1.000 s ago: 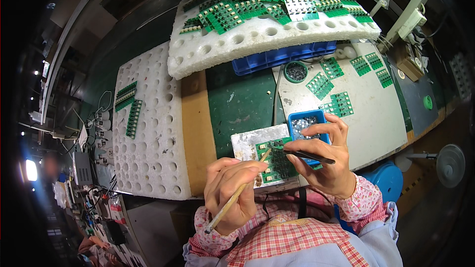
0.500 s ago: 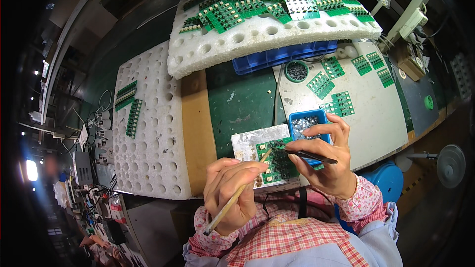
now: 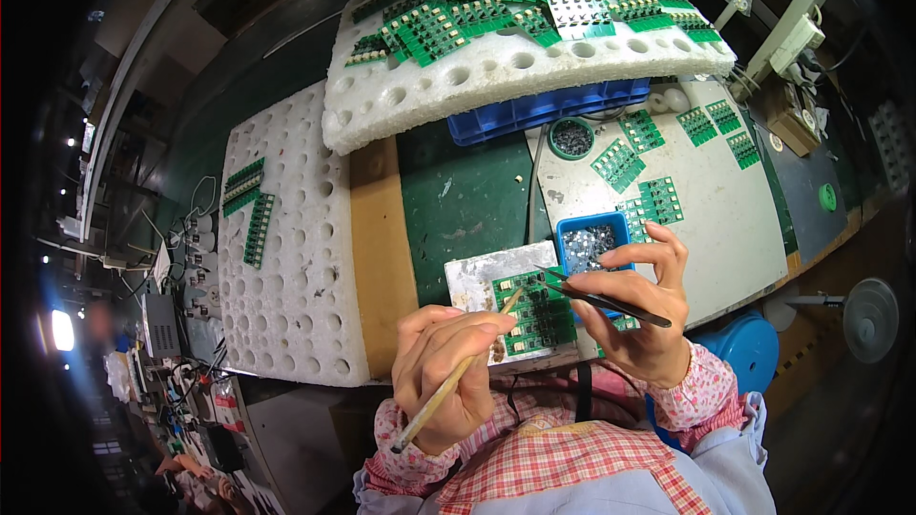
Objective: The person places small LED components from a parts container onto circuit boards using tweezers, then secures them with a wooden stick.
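My left hand (image 3: 441, 362) is closed round a thin wooden stick (image 3: 437, 405), whose pointed end reaches the left part of a green circuit board (image 3: 542, 310). In my right hand (image 3: 649, 324) are dark tweezers (image 3: 625, 308), pinched between thumb and fingers. Their tips hover at or just above the board's upper edge; whether they grip a part is too small to tell. Rows of small black and pale parts sit on the board, which lies on a worn whitish block (image 3: 469, 277). Just beyond my right fingers stands a small blue bin (image 3: 561, 234) of tiny metallic parts.
Many boards lie on a raised white foam slab (image 3: 429, 91) at the back, above a blue crate (image 3: 506, 114). A second foam slab (image 3: 286, 305) on the left carries two boards. Loose boards (image 3: 660, 198) and a round green dish (image 3: 572, 154) rest on the pale sheet.
My right hand and the tweezers have shifted slightly to the right. My left hand and the stick stay almost in place.
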`<state>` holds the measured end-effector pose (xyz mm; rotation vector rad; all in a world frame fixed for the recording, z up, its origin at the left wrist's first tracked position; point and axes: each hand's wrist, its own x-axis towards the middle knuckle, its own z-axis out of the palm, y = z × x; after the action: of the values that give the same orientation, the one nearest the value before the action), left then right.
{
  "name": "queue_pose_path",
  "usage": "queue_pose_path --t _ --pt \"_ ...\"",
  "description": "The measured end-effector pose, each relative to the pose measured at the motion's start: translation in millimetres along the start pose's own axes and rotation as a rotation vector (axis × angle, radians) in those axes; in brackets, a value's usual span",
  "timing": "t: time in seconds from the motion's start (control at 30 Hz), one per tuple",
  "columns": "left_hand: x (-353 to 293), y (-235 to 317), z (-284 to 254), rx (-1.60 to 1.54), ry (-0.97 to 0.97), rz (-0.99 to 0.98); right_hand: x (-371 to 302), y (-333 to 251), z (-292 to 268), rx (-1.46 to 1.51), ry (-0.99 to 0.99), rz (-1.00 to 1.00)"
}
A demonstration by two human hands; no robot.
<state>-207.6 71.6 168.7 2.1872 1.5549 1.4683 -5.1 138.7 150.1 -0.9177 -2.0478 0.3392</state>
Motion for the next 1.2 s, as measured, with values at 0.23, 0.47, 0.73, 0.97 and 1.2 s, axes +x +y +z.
queue_pose_path --t 0.23,0.47,0.73,0.97,1.2 --pt "-0.7 0.1 -0.1 0.029 -0.002 0.017 -0.7 -0.8 -1.2 0.004 0.040 0.005" --pt "-1.9 0.7 0.7 0.045 0.007 0.020 0.8 -1.6 5.2 -0.009 -0.010 -0.052" --pt "-2.3 -0.2 1.1 0.038 0.005 0.016 0.7 -0.6 7.8 -0.005 -0.026 -0.049" --pt "-2.3 -0.6 0.8 0.042 0.002 0.014 0.8 -0.2 6.9 -0.005 -0.033 -0.054" --pt "-3.3 -1.9 -0.1 0.036 0.003 0.016 -2.1 1.1 -4.7 -0.040 0.035 -0.028"
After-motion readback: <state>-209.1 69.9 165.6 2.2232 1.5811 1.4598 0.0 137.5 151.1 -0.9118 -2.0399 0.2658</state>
